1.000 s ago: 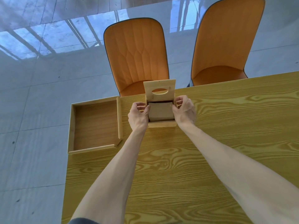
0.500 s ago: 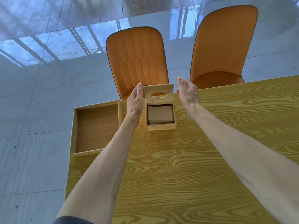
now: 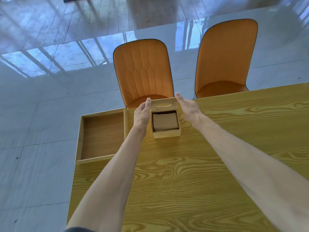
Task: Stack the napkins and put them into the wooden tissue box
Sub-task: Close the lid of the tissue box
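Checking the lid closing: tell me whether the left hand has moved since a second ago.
Yes. The left hand has left the napkins and reached away from the person to the raised lid.

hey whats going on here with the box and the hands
A person is packing napkins into a small wooden tissue box at the far edge of a wooden table. The stack already lies inside, and the slotted lid stands open at the back. The left hand is open with its fingertips at the lid's left corner; the right hand is open beside the lid's right edge. A shallow wooden tray sits to the left.
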`<act>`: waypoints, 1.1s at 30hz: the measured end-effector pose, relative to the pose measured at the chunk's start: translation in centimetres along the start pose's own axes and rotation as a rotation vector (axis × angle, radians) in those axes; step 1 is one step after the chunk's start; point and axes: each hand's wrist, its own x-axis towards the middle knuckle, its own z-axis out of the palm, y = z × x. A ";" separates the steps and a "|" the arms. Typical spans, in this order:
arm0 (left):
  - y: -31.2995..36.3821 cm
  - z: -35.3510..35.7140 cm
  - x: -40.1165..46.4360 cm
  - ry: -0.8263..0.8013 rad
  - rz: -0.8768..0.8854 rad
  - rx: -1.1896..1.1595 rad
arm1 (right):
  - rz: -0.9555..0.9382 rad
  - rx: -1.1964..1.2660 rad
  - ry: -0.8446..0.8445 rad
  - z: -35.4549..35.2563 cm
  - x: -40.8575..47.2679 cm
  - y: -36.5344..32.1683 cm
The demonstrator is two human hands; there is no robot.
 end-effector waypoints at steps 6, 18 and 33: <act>-1.6 -0.1 -1.1 -0.052 -0.140 -0.066 | 0.107 0.025 -0.128 -0.3 -1.3 0.9; -5.5 -1.4 -1.5 -0.100 -0.096 -0.120 | 0.007 0.046 -0.144 -1.1 -2.1 4.5; -7.8 -1.9 -2.8 -0.047 -0.043 -0.201 | -0.047 0.018 -0.036 -0.9 -2.2 8.4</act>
